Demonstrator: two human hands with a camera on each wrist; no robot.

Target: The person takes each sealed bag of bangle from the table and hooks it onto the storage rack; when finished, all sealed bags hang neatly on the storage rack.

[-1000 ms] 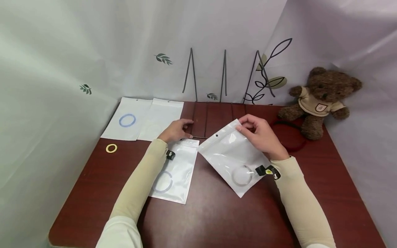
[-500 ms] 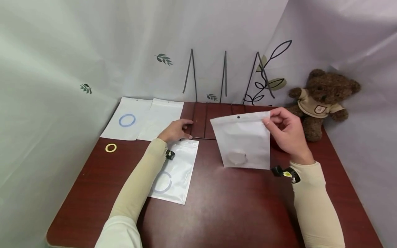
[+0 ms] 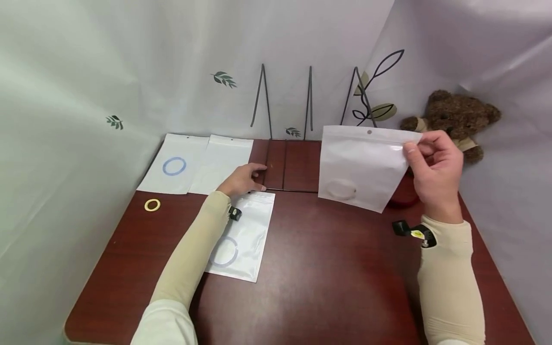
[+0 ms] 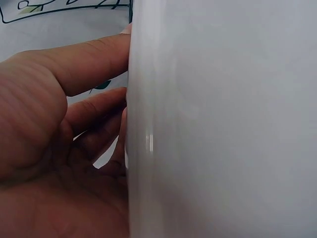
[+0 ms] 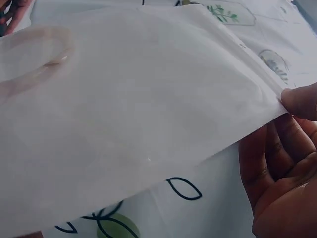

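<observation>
My right hand point(image 3: 440, 165) pinches the top right corner of a white zip bag point(image 3: 366, 160) between thumb and fingers. The bag is held up over the right end of a black wire rack point(image 3: 309, 100), and a pale ring shows faintly through its lower left part. My left hand point(image 3: 243, 179) lies at the rack's front left corner, thumb and forefinger spread apart against the wire. Its fingertips are hidden behind white film point(image 4: 223, 119) in the left wrist view. Below that hand, another zip bag point(image 3: 252, 239) with a bluish ring lies flat, partly under the sleeve.
Two more white bags lie at the back left: one with a blue ring point(image 3: 174, 166), another beside it point(image 3: 224, 158). A yellow ring point(image 3: 152, 205) lies in front of them. A brown teddy bear point(image 3: 453, 120) sits at the back right, with a dark red ring point(image 3: 403, 199) near it.
The right hand has lifted the zip bag up and to the right, swinging it from tilted over the table to hanging near the rack. The left hand has stayed at the rack's corner.
</observation>
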